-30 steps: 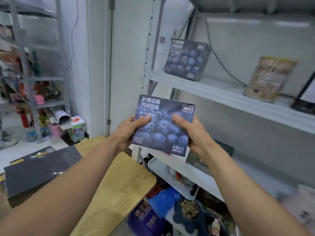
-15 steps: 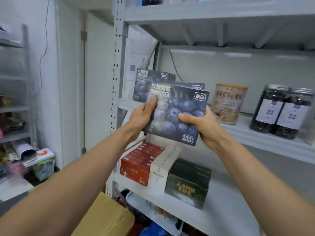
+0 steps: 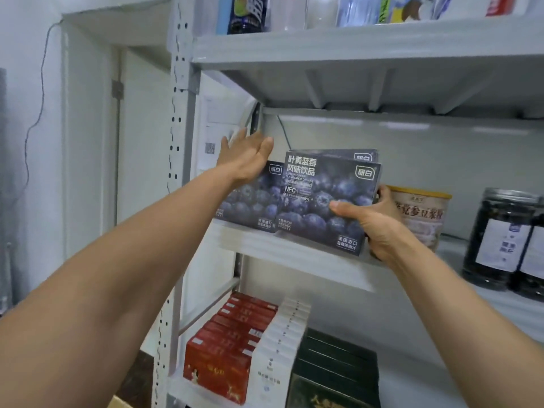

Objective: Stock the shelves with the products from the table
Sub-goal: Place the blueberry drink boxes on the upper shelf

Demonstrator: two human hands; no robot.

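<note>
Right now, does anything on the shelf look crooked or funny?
Yes. The front blueberry box sits tilted at the front of the middle shelf, out of line with the blueberry boxes behind it. The right hand grips it, so it isn't placed yet.

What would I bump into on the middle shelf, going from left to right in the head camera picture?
Back blueberry box → front blueberry box, gripped by the right hand → tan can → dark jars.
</note>
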